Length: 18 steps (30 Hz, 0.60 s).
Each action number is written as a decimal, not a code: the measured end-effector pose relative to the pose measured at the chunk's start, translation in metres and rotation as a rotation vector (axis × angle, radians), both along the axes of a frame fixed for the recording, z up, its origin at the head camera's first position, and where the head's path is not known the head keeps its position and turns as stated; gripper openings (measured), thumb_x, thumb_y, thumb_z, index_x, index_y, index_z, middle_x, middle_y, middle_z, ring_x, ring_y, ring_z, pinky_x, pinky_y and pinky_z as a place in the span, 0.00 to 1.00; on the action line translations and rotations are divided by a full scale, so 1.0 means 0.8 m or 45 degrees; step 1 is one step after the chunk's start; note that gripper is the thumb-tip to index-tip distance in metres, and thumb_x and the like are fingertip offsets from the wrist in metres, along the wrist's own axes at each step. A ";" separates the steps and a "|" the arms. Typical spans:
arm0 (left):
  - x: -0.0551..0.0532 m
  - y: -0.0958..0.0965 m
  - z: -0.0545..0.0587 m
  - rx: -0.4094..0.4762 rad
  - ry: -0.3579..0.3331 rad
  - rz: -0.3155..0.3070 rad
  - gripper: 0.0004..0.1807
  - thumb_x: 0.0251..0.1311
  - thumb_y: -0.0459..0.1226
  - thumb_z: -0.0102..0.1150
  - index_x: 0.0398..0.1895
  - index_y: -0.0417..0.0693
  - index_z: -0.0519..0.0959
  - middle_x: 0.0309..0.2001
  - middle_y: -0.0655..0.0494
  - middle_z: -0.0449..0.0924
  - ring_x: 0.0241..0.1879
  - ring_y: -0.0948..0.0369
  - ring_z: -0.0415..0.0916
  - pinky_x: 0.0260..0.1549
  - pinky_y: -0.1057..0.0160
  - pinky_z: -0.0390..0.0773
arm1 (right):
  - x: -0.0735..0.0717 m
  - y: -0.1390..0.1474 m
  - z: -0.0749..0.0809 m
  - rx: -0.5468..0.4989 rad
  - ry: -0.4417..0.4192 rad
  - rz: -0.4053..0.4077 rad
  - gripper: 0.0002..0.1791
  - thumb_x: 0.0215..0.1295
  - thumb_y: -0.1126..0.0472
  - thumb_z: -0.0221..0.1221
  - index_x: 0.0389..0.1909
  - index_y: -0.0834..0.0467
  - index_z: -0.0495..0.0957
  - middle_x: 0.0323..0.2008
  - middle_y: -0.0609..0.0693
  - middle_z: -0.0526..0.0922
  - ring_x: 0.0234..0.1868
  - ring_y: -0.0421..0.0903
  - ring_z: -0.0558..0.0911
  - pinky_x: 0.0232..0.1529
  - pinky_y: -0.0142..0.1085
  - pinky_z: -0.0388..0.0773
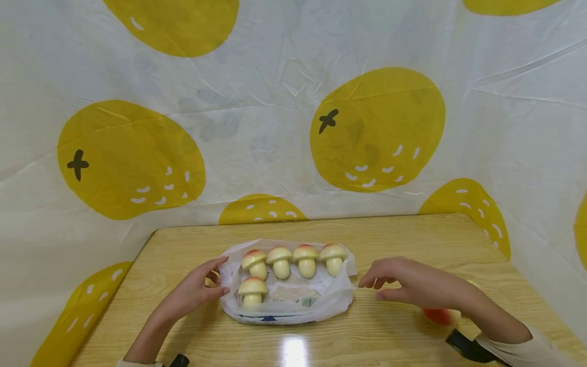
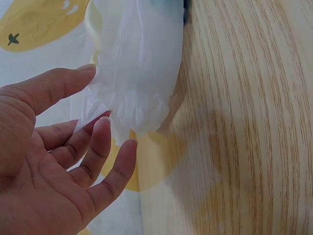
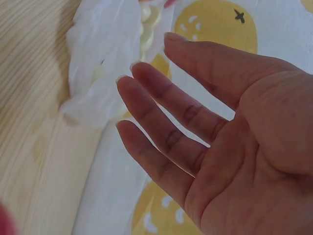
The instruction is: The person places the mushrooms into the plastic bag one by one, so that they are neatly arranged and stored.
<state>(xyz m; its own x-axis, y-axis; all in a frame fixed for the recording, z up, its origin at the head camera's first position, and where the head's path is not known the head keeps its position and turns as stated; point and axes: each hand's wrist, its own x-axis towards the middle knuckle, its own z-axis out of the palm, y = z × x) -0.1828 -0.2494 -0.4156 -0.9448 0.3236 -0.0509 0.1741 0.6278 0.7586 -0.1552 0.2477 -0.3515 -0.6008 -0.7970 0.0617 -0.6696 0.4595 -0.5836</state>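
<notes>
A translucent white plastic bag (image 1: 344, 300) lies on the table with its mouth spread wide. Inside are several cream mushrooms with red-tinged caps: a row along the back, one mushroom (image 1: 252, 291) at front left. My left hand (image 1: 194, 289) is at the bag's left end, thumb and fingers apart. In the left wrist view, its fingertips touch the loose plastic (image 2: 139, 105) without a visible pinch. My right hand (image 1: 403, 279) hovers just off the bag's right end, fingers loosely bent and holding nothing. The right wrist view shows that palm (image 3: 230, 156) bare.
A red and cream rounded object (image 1: 440, 317) sits on the wooden table (image 1: 192, 346) beneath my right forearm, partly hidden by it. Behind the table hangs a white curtain (image 1: 266, 148) printed with yellow fruit; it also runs along both sides.
</notes>
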 end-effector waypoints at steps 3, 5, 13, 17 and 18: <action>0.000 0.000 0.000 -0.001 -0.001 0.003 0.42 0.60 0.39 0.72 0.74 0.36 0.65 0.48 0.47 0.77 0.46 0.54 0.73 0.31 0.65 0.76 | 0.000 0.018 -0.003 0.012 -0.002 -0.005 0.14 0.72 0.57 0.63 0.56 0.44 0.81 0.50 0.38 0.82 0.48 0.35 0.82 0.45 0.36 0.82; -0.001 0.000 0.000 -0.002 -0.006 0.008 0.42 0.60 0.39 0.72 0.74 0.36 0.64 0.49 0.47 0.76 0.46 0.54 0.72 0.32 0.65 0.76 | -0.001 0.028 -0.004 0.022 -0.002 -0.014 0.15 0.71 0.57 0.63 0.57 0.45 0.81 0.51 0.38 0.82 0.48 0.35 0.82 0.45 0.36 0.82; 0.000 0.000 0.001 -0.001 -0.024 0.027 0.42 0.60 0.40 0.73 0.75 0.37 0.64 0.51 0.47 0.76 0.47 0.53 0.72 0.33 0.64 0.76 | 0.001 0.058 -0.009 0.063 -0.071 -0.052 0.18 0.68 0.57 0.66 0.58 0.46 0.81 0.52 0.39 0.82 0.50 0.35 0.81 0.46 0.35 0.81; 0.000 0.000 0.001 -0.005 -0.022 0.025 0.42 0.60 0.40 0.73 0.75 0.37 0.64 0.50 0.48 0.76 0.47 0.53 0.72 0.33 0.64 0.76 | 0.003 0.073 -0.010 0.107 -0.044 -0.046 0.21 0.66 0.58 0.68 0.59 0.46 0.80 0.52 0.38 0.81 0.51 0.34 0.79 0.45 0.34 0.80; 0.000 0.000 0.001 -0.004 -0.021 0.022 0.42 0.60 0.39 0.73 0.75 0.36 0.64 0.50 0.48 0.76 0.47 0.53 0.72 0.32 0.64 0.76 | 0.004 0.076 -0.010 0.124 -0.021 -0.053 0.21 0.65 0.59 0.68 0.59 0.46 0.80 0.52 0.37 0.81 0.51 0.35 0.79 0.45 0.35 0.80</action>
